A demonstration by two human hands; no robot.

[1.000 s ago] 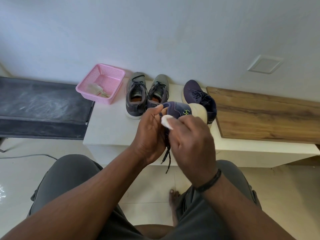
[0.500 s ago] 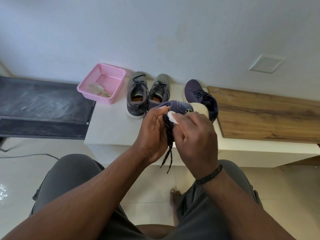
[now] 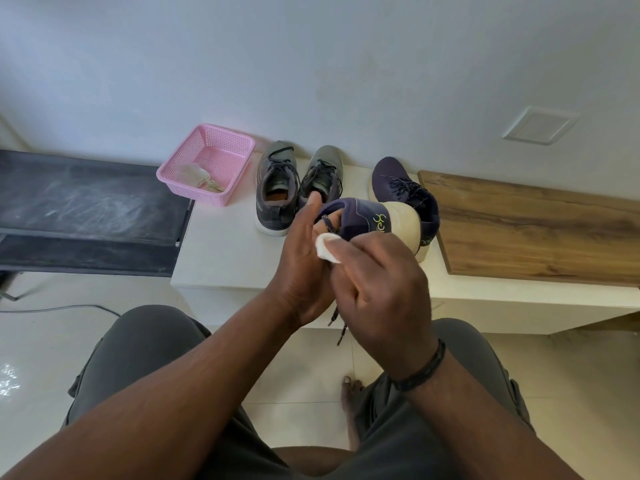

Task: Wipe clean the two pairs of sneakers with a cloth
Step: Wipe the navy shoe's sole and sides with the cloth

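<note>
- a white low bench [image 3: 221, 258] is running along a pale wall, with a wooden board [image 3: 533, 233] lying at its right end and a dark slab [image 3: 86, 209] sitting to its left.
- a person is sitting at the near side, knees showing, and holding a navy sneaker [image 3: 367, 220] up over the bench's near edge, its cream sole turned to the right and its laces dangling below the hands.
- the left hand [image 3: 304, 268] is gripping the sneaker, fingers curled around its lace area.
- the right hand [image 3: 377, 289] is pinching a small white cloth [image 3: 327, 247] in its fingertips and pressing it against the shoe's upper.
- the other navy sneaker [image 3: 398, 185] is resting on the bench behind, just left of the board.
- the grey pair [image 3: 298, 188] is standing side by side further left, beside a pink basket [image 3: 207, 161] holding a crumpled rag.
- judging by this, wiping is under way on one navy shoe; whether any of the others is already clean cannot be told.
</note>
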